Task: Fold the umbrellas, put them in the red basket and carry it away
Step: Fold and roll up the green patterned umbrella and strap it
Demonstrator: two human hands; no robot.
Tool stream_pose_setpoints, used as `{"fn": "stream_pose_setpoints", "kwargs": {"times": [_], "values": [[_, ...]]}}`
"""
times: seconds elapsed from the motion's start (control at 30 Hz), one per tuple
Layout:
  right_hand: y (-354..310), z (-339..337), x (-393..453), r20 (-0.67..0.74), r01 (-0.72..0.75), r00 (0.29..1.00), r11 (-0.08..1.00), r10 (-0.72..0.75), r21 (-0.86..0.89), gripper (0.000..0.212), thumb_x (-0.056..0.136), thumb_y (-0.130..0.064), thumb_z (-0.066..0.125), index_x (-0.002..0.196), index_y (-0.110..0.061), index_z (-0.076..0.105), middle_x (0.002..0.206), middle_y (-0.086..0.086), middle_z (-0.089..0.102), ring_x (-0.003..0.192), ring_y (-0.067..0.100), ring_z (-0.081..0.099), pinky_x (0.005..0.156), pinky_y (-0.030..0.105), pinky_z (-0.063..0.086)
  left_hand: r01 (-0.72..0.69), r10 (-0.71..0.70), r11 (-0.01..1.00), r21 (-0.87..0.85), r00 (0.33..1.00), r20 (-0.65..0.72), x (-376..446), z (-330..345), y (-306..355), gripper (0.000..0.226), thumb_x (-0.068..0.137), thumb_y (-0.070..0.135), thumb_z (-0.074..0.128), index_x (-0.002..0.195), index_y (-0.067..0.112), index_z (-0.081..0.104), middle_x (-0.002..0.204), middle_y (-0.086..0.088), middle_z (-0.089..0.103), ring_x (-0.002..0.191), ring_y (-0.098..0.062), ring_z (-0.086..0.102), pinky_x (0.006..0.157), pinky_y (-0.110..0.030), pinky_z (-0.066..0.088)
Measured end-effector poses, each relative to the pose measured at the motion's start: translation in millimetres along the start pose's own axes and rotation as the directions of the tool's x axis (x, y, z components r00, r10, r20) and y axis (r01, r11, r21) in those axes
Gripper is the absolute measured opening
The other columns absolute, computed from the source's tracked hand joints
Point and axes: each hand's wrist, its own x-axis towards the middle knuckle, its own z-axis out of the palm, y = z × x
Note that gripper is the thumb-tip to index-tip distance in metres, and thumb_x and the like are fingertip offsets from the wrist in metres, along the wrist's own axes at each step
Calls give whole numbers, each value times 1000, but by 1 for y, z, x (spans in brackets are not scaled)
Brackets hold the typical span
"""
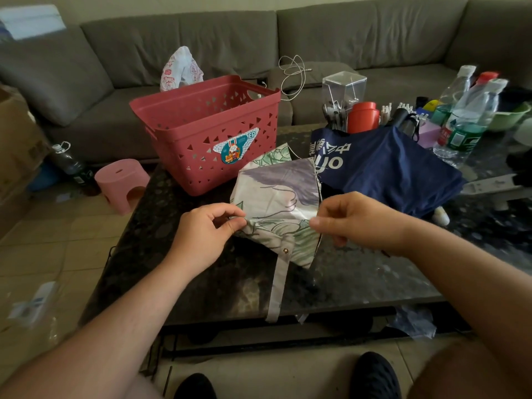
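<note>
Living-room setting: grey sofa (316,38) along the far side, dark stone-patterned surface (201,283) in front of the seated person.

Item 1. Red basket (207,131): perforated, far left on the surface, no contents visible, its near corner close beside the floral cloth.

Item 2. Floral umbrella (276,203): pale canopy with green and purple print, partly gathered, lying centre-near. Long axis runs roughly near-to-far, angled a little right at the far end. Closure strap (277,286) with snap hangs over the near edge of the surface.

Item 3. Navy umbrella (388,168): collapsed, unrolled, white lettering, just right of and beyond Item 2; not handled.

Item 4. Left hand (207,228): thumb and forefinger pinched on the canopy's left edge, other fingers curled.

Item 5. Right hand (354,220): fingertips closed on the canopy's right edge.

Spatial note: both hands flank the floral cloth across its width, equally near it; the strap lies between them, nearer the person, slightly closer to the left hand. Judged next need: wrap pleats around the axis, then reach the strap.

Sundries: bottles (466,110), red cup (362,118), far right.
</note>
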Motion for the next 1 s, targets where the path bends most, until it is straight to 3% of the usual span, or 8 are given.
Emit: {"fn": "stream_pose_setpoints", "kwargs": {"times": [0.17,0.3,0.4,0.57,0.67,0.77,0.87,1.0], "values": [[17,16,-1,66,-287,956,957,285,34,82,65,-73,78,132,-38,46,95,8,77,73,13,71,69,33,56,20,-20,1000,-5,999,-27,-3,0,0,10,91,28,81,89,37,79,87,19,76,84,-8,72,81,-38,61],[22,35,5,-31,-154,986,970,162,186,118,39,-71,94,143,-56,41,106,7,77,97,19,76,92,41,61,27,-27,999,-20,1000,-13,-5,-1,0,13,87,24,85,89,36,80,86,18,77,82,-7,73,82,-37,61],[24,52,12,-128,-127,974,923,185,364,102,33,-60,101,125,-56,58,112,9,73,93,20,74,83,39,62,21,-21,999,-32,1000,7,-7,-3,0,25,78,16,92,87,35,79,89,15,77,82,-6,73,84,-34,61],[22,52,6,-90,-81,992,993,88,80,75,55,-44,101,122,-43,67,113,-12,70,103,5,67,97,33,58,-87,89,992,88,996,-12,-11,-7,-3,20,77,15,93,84,29,79,90,14,72,83,-10,67,77,-22,54],[16,56,3,-101,-50,994,983,32,-177,72,67,-33,93,130,-41,60,109,-16,65,100,2,64,84,16,51,-138,137,978,155,990,16,-16,-11,-4,20,78,19,92,88,32,81,91,19,72,90,-3,67,80,-13,51],[14,55,2,-150,-33,988,928,-25,-371,54,75,-25,81,124,-37,63,100,-12,63,92,12,64,74,19,51,-283,263,905,318,959,103,-17,-14,-4,27,77,12,89,94,31,82,93,22,72,93,-5,63,84,-25,53],[14,43,4,-147,-48,989,944,-1,-325,44,74,-30,87,114,-34,70,93,-15,68,84,3,65,70,9,48,-409,367,828,385,913,181,-18,-10,-7,34,71,3,84,94,29,81,90,15,71,90,-14,60,79,-35,55],[21,26,8,-155,-71,987,990,51,-125,40,66,-27,95,101,-32,76,86,4,77,79,23,74,81,47,62,-191,172,943,273,981,91,-23,-6,-1,34,76,16,87,97,37,71,82,8,54,80,-8,55,70,-12,41]]}}
